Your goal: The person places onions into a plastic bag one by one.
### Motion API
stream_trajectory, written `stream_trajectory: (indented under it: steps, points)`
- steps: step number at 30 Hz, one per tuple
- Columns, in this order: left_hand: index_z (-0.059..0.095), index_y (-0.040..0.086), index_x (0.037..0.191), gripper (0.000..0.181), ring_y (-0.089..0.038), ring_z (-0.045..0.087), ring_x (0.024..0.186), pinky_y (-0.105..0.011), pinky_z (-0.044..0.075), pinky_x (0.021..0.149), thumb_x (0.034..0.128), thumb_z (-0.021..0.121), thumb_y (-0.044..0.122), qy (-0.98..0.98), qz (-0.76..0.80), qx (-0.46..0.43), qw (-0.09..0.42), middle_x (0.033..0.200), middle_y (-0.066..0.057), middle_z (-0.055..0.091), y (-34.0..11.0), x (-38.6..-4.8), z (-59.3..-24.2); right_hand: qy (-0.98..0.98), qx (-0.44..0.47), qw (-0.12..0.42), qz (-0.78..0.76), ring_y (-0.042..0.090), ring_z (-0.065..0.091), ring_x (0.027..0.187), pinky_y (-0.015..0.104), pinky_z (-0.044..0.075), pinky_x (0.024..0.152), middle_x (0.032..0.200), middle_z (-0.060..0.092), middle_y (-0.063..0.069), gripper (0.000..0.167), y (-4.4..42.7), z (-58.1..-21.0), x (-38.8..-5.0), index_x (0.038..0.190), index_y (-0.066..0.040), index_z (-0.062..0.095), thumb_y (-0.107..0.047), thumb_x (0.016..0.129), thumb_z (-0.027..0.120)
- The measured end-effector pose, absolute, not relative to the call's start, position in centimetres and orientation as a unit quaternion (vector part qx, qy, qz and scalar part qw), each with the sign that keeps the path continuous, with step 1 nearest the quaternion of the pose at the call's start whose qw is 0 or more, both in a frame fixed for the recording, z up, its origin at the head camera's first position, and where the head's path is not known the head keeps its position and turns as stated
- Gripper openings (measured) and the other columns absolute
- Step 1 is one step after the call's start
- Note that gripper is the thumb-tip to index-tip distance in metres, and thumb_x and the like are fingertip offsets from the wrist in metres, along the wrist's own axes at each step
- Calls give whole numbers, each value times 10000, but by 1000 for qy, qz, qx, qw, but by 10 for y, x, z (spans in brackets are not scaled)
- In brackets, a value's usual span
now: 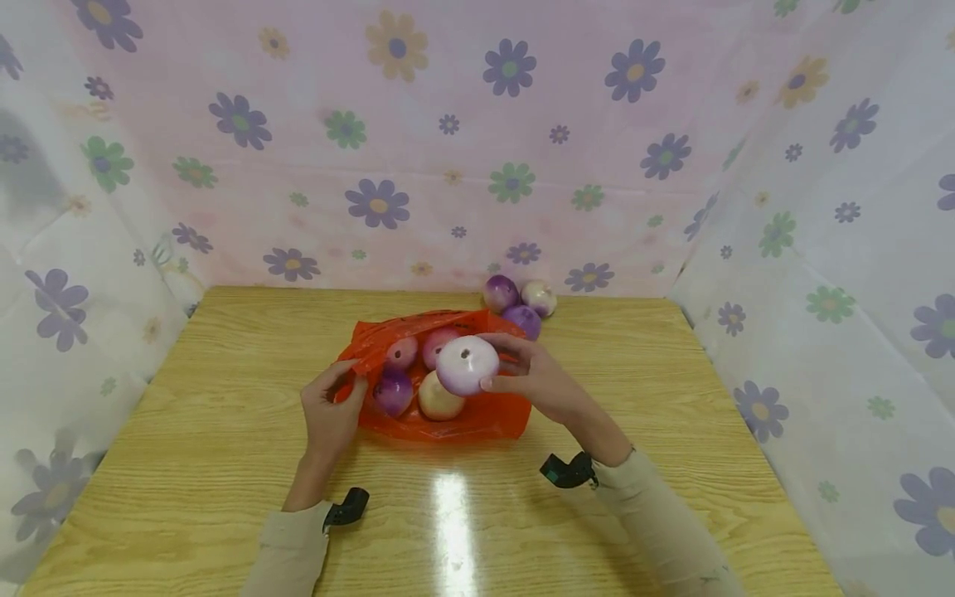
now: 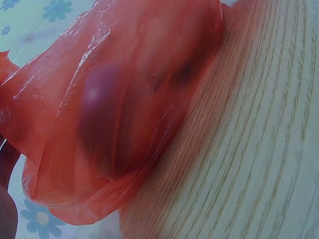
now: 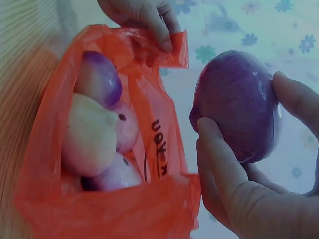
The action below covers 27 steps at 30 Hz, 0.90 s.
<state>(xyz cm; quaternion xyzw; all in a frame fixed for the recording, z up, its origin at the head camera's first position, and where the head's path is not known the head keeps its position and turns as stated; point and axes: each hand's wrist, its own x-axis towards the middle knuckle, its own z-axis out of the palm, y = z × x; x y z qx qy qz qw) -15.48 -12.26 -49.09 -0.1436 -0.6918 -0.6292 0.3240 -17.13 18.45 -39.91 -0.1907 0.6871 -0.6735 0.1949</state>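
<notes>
An open red plastic bag [image 1: 448, 427] lies on the table, its mouth facing up. My left hand [image 1: 331, 413] pinches the bag's left rim between thumb and fingers. Over the right side of the bag's mouth, my right hand [image 1: 543, 380] holds a glossy purple-and-white onion [image 1: 467, 366] by its sides, thumb opposite the fingers. Inside the bag sit several more onions: a dark purple onion [image 1: 393, 393], a pale yellowish onion [image 1: 439, 398] and pinkish ones [image 1: 401, 354]. In the left wrist view the bag [image 2: 139, 99] covers most of the scene, with onions showing dimly through the film.
Behind the bag's right corner, three onions [image 1: 522, 322] are grouped near the table's back edge. A wood-grain table [image 1: 224, 373] lies under everything. Flowered cloth [image 1: 448, 166] hangs at the back and on both sides.
</notes>
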Motion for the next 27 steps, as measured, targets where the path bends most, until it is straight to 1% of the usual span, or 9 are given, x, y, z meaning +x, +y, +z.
stream_trajectory:
  steps: [5, 7, 11, 13, 14, 16, 20, 22, 27]
  points:
    - [719, -104, 1074, 267, -2, 682, 959, -140, 541, 878, 848, 635, -220, -693, -629, -140, 324, 1033, -162, 749, -122, -154, -489, 691, -204, 213, -660, 351, 563, 1305, 419, 531, 1027, 1468, 507, 138, 658, 169, -395, -172, 1481, -61, 483, -127, 893, 770]
    - [714, -116, 1067, 266, 12, 678, 957, -137, 539, 877, 843, 629, -232, -693, -630, -136, 322, 1030, -121, 756, -121, -152, -485, 694, -211, 219, -652, 353, 540, 1336, 451, 510, 1055, 1488, 498, 127, 661, 163, -392, -172, 1493, -76, 474, -138, 901, 763]
    - [698, -144, 1063, 246, 31, 673, 955, -143, 541, 883, 850, 618, -237, -692, -637, -131, 314, 1046, 58, 742, -119, -148, -475, 707, -216, 221, -636, 330, 499, 1387, 473, 477, 1091, 1504, 494, 83, 654, 153, -391, -174, 1505, -116, 464, -132, 915, 745]
    - [696, -146, 1067, 248, 34, 671, 963, -144, 539, 887, 850, 616, -235, -695, -634, -131, 313, 1056, 89, 734, -119, -148, -475, 712, -214, 220, -632, 325, 507, 1379, 468, 480, 1088, 1493, 503, 83, 649, 148, -391, -176, 1503, -117, 466, -112, 914, 739]
    - [700, -138, 1069, 251, 37, 670, 965, -143, 539, 887, 852, 619, -232, -696, -634, -130, 312, 1058, 83, 735, -119, -149, -476, 715, -212, 219, -630, 323, 519, 1366, 462, 488, 1081, 1485, 509, 85, 647, 146, -391, -177, 1502, -117, 468, -103, 913, 736]
    - [710, -119, 1079, 263, 34, 672, 971, -141, 537, 889, 854, 624, -226, -699, -629, -131, 313, 1056, 12, 752, -121, -151, -481, 720, -209, 219, -625, 324, 548, 1330, 452, 506, 1061, 1469, 519, 97, 642, 142, -393, -180, 1497, -109, 473, -91, 910, 733]
    - [727, -74, 1093, 271, 1, 680, 970, -139, 537, 885, 868, 635, -195, -702, -621, -137, 320, 1047, -162, 749, -123, -154, -486, 732, -195, 219, -615, 312, 586, 1273, 430, 524, 1038, 1445, 535, 106, 646, 136, -396, -185, 1496, -100, 475, -92, 906, 737]
    - [731, -66, 1088, 262, -15, 684, 963, -140, 539, 881, 874, 637, -182, -698, -624, -141, 322, 1042, -159, 749, -123, -155, -488, 737, -188, 220, -610, 301, 595, 1251, 421, 526, 1035, 1435, 545, 103, 645, 133, -398, -187, 1496, -96, 476, -98, 906, 739]
    - [732, -74, 1063, 251, -21, 682, 947, -131, 539, 868, 860, 640, -190, -691, -631, -142, 324, 1029, -70, 756, -124, -155, -490, 745, -176, 221, -604, 293, 602, 1212, 411, 529, 1026, 1403, 571, 124, 635, 127, -405, -190, 1491, -83, 479, -119, 911, 735]
